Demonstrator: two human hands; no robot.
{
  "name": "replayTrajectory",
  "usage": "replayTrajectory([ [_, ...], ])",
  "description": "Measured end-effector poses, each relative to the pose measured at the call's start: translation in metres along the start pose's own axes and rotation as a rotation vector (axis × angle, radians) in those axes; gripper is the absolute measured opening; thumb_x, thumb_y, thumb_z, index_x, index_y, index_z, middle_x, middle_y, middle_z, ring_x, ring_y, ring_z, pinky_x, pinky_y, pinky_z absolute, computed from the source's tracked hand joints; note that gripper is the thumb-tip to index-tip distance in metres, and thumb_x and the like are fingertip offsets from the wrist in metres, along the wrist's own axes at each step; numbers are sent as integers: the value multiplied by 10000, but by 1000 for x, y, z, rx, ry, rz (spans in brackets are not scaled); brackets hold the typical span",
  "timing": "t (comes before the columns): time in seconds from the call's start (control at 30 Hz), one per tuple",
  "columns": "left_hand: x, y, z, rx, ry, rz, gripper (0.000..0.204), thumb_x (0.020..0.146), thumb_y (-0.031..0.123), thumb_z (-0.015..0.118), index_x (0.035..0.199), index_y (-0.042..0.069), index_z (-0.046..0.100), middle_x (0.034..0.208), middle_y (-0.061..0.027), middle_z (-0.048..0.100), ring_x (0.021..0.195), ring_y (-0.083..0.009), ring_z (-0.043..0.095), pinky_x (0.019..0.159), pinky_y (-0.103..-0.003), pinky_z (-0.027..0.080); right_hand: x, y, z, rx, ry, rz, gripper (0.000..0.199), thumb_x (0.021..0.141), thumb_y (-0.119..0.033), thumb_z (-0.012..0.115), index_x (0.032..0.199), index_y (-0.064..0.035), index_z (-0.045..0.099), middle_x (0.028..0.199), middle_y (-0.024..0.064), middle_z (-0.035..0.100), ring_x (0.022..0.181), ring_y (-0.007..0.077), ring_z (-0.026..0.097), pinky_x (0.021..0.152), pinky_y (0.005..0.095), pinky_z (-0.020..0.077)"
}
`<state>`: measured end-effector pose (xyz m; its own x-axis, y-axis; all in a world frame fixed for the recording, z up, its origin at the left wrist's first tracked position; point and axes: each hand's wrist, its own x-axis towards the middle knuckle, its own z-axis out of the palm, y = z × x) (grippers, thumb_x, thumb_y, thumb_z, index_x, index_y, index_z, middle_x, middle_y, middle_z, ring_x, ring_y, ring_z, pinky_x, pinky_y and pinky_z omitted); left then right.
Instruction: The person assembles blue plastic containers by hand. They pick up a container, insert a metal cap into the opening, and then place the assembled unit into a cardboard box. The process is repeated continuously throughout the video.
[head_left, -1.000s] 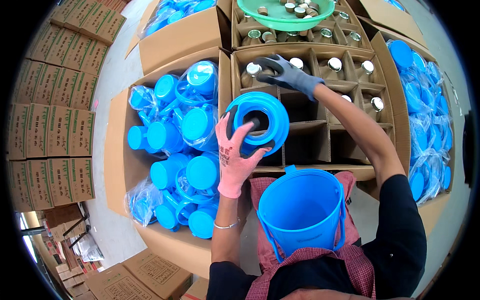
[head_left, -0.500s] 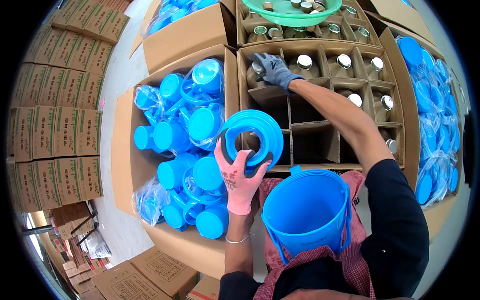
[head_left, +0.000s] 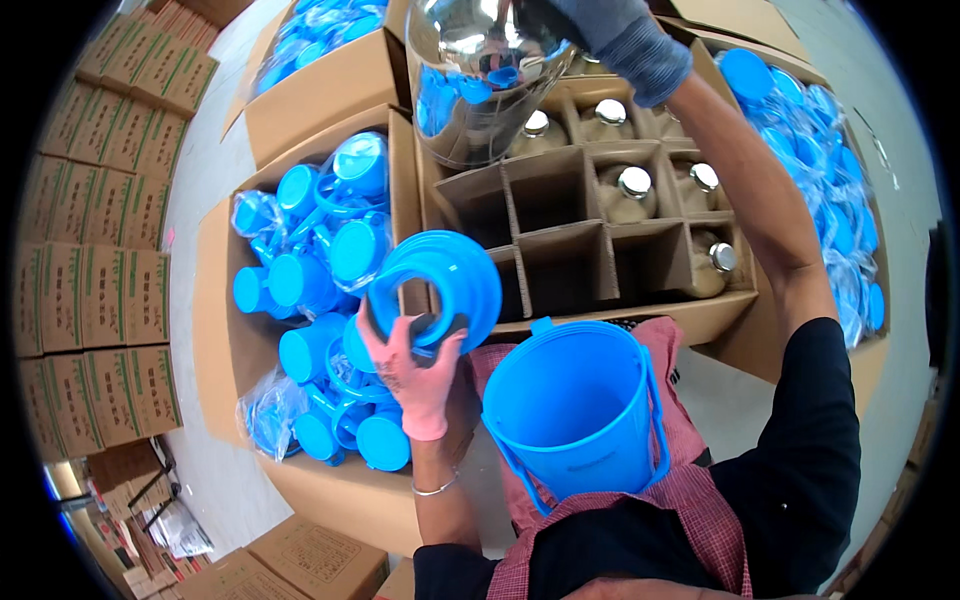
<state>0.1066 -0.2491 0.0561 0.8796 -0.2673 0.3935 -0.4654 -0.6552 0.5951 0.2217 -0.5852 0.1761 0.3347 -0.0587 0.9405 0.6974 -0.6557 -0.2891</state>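
Observation:
My left hand (head_left: 418, 372), in a pink glove, grips a round blue plastic collar (head_left: 440, 283) with a dark hole in its middle, held over the edge between two cartons. My right hand (head_left: 610, 25), in a grey glove, holds a shiny mirrored glass flask liner (head_left: 478, 75) by its top end, lifted above the divided carton (head_left: 590, 250). A blue plastic flask shell (head_left: 572, 410) stands open-mouthed in my lap against a red checked apron.
The divided carton holds several more silver liners (head_left: 632, 190) in cardboard cells, some cells bare. The left carton (head_left: 215, 300) is full of bagged blue caps and cups (head_left: 330, 250). More blue lids (head_left: 825, 130) fill the right box. Stacked brown cartons (head_left: 85, 290) line the left.
My right hand has pulled a silver liner out of the divided carton and raised it toward the camera. The left hand keeps the blue collar, shifted slightly lower.

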Motion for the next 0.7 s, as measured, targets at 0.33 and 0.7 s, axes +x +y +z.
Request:
replayTrajectory([
  [0.33, -25, 6, 7, -86, 99, -55, 386, 644, 28, 775, 981, 9, 589, 1404, -207, 396, 1225, -312, 456, 980, -378, 386, -13, -60, -83, -198, -268, 57, 402, 799, -179, 731, 1113, 17, 575, 1006, 177, 608, 919, 295, 614, 784, 375, 497],
  [0.7, 24, 35, 7, -812, 273, -102, 478, 748, 235, 658, 1142, -14, 549, 1345, -150, 445, 1208, -292, 476, 989, -399, 393, -74, -67, -96, -292, -319, 106, 630, 756, -241, 770, 1299, -42, 520, 1203, 122, 576, 1042, 298, 548, 903, 378, 442],
])
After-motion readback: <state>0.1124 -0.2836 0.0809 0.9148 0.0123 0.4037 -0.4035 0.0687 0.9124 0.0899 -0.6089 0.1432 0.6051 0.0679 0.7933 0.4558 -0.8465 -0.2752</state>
